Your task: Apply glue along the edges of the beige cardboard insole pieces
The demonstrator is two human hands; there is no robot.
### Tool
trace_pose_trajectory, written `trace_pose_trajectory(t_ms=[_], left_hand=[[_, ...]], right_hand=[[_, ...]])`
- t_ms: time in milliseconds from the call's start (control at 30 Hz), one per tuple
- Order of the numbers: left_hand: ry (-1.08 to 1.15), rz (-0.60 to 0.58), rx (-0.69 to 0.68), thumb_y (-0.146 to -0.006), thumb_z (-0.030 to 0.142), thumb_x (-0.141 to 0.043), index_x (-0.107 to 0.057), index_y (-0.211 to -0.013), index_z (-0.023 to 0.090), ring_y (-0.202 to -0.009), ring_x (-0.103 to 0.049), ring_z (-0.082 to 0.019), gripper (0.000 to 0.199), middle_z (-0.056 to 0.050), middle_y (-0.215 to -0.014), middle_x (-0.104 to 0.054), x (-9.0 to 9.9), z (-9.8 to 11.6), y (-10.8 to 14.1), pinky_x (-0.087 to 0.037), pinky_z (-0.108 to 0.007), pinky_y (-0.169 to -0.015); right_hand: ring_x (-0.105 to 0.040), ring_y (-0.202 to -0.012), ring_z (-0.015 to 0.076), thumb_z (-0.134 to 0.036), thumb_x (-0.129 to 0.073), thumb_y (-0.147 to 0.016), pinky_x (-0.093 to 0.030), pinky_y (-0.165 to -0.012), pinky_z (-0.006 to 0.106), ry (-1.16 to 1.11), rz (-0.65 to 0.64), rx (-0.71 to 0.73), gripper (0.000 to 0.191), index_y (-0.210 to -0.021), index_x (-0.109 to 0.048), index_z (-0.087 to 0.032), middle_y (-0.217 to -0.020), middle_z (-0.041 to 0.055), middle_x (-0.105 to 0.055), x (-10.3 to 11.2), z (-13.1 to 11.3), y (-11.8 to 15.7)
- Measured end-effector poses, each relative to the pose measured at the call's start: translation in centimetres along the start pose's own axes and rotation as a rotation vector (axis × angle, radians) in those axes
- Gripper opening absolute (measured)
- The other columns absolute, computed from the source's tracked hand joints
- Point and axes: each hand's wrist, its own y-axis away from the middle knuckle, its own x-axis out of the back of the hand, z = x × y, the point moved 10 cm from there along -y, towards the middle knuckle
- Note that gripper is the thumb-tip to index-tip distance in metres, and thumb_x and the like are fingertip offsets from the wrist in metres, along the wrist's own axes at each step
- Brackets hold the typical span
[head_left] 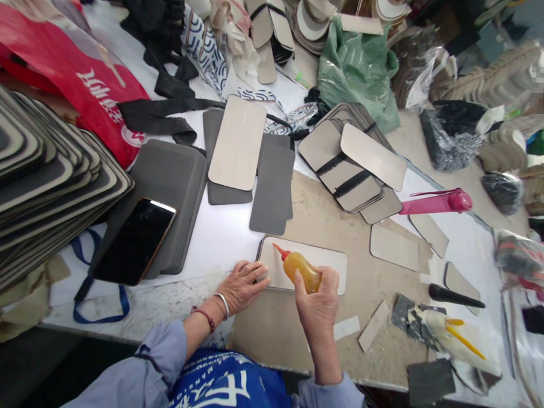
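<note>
In my right hand point(318, 299) is a squeeze bottle point(301, 270) of amber liquid, tilted so that its red nozzle points left and slightly up. The nozzle tip is over the left part of a pale rounded board point(335, 268), which lies on what looks like a small stack. My left hand point(245, 285) rests at the board's left end, fingers bent and touching its edge. Whether those fingers grip anything cannot be made out. Above the board lie a dark grey panel point(272, 189) and a beige panel point(237, 142).
A tall stack of dark boards point(43, 182) stands at left, beside a grey pile bearing a phone point(137, 240). Strapped beige boards point(333, 146), a pink umbrella-like item point(434, 202) and a green bag point(356, 69) are beyond. A black-handled tool point(455, 295) lies right.
</note>
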Motion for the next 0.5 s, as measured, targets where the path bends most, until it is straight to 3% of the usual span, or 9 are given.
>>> trace_pose_trajectory(t_ms=[333, 500], left_hand=[[-0.111, 0.02, -0.032, -0.082, 0.016, -0.052, -0.062, -0.105, 0.026, -0.115, -0.047, -0.022, 0.027, -0.007, -0.117, -0.061, 0.4, 0.5, -0.2, -0.035, -0.041, -0.095], [-0.139, 0.073, -0.068, -0.082, 0.015, -0.052, -0.062, -0.103, 0.024, -0.114, -0.047, -0.022, 0.025, -0.008, -0.115, -0.061, 1.2, 1.1, -0.4, -0.034, -0.04, -0.093]], right_hand=[[-0.051, -0.07, 0.0179, -0.044, -0.054, -0.078, -0.04, -0.059, 0.03, 0.062, 0.026, -0.099, 0.024, -0.085, -0.046, -0.023, -0.085, 0.0018, -0.047, 1.2, 3.6, 0.0], [-0.051, -0.072, 0.0183, -0.039, -0.054, -0.079, -0.042, -0.061, 0.03, 0.022, 0.03, -0.033, 0.021, -0.087, -0.046, -0.022, -0.084, 0.002, -0.047, 1.0, 2.3, 0.0]])
